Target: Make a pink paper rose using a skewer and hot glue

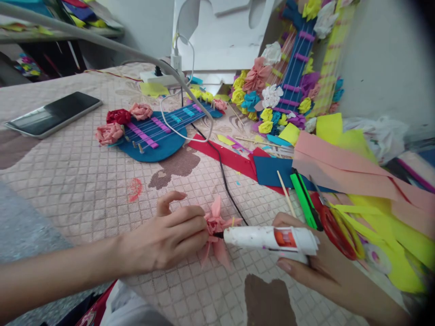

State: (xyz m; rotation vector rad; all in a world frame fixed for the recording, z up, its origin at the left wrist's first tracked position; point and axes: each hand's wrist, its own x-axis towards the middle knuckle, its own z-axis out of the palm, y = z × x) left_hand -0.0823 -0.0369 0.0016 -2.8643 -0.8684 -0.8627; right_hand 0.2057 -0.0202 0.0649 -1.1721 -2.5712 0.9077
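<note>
My left hand [170,237] pinches a pink felt flower [215,226] and holds it just above the quilted table cover. My right hand [306,267] grips a white glue gun [268,238], lying level, with its dark nozzle touching the flower's centre. A black cord [222,174] runs from the gun's side back toward the power strip. Both hands sit near the front of the table.
A blue felt guitar [152,136] with pink and red roses lies mid-table. A larger flower-covered guitar [292,77] leans at the back. Red-handled scissors [335,228], a green cutter [304,199], a thin wooden stick [285,192] and felt sheets crowd the right. A phone [54,113] rests far left.
</note>
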